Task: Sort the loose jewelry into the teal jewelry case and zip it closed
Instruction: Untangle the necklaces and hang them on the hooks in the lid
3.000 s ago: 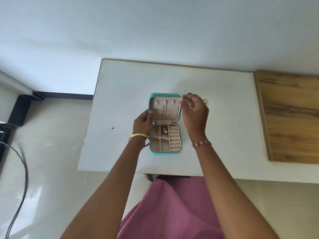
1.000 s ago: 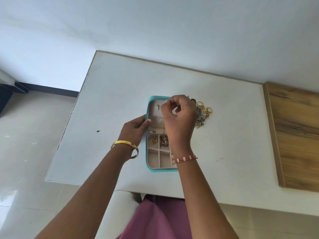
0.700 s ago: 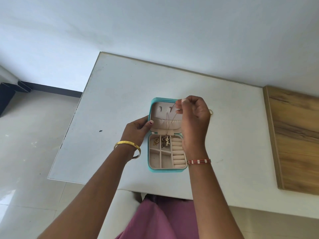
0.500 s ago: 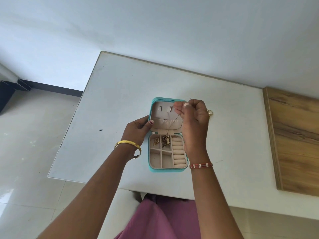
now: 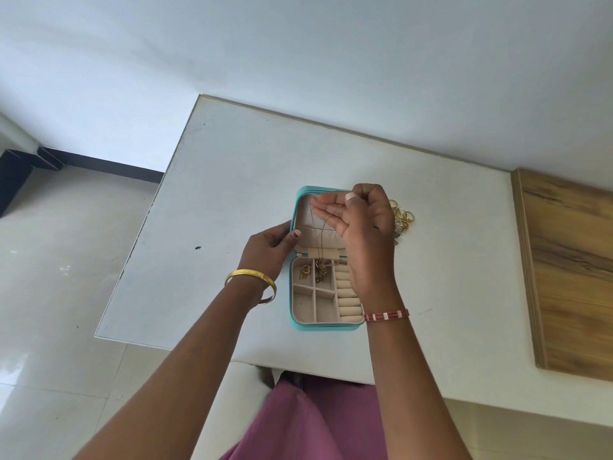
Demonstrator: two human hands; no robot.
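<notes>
The right hand (image 5: 360, 227) has now spread its fingers, its grip only pinching the thin necklace (image 5: 323, 240), which hangs below into the open teal jewelry case (image 5: 300, 323); the left hand (image 5: 268, 250) still grips the lid's edge, so hooking comes next.

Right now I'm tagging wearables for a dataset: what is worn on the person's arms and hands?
Both forearms are bare, sleeveless. The left wrist carries a plain gold bangle; the right wrist a red bracelet with pale bands. The left thumb has dark pink nail polish.

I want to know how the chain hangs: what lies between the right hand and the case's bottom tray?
In the head view, a thin necklace chain hangs from the right hand across the open lid down into the tray.
</notes>
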